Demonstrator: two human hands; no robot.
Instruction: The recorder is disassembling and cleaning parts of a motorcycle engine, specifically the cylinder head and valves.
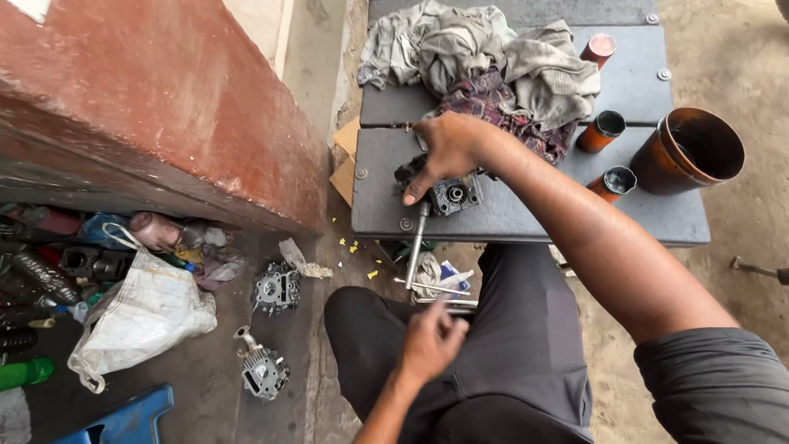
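My right hand (448,152) reaches forward onto a grey bench (526,218) and presses down on a small dark metal engine part (452,196), fingers spread over its top and thumb at its left side. A long silver tool shaft (417,242) runs from that part down over the bench's front edge toward my lap. My left hand (429,339) hovers above my dark-trousered thigh with its fingers loosely curled. Its back faces me, so its palm is hidden. It sits just below a thin silver crossbar (431,289).
Crumpled rags (477,57) lie at the bench's back. Three orange-brown cylinders (600,131) and a large brown pot (690,152) stand to the right. A red wall (148,107) rises at left. Two engine parts (277,288), a white sack (140,316) and a blue stool (123,419) are on the floor.
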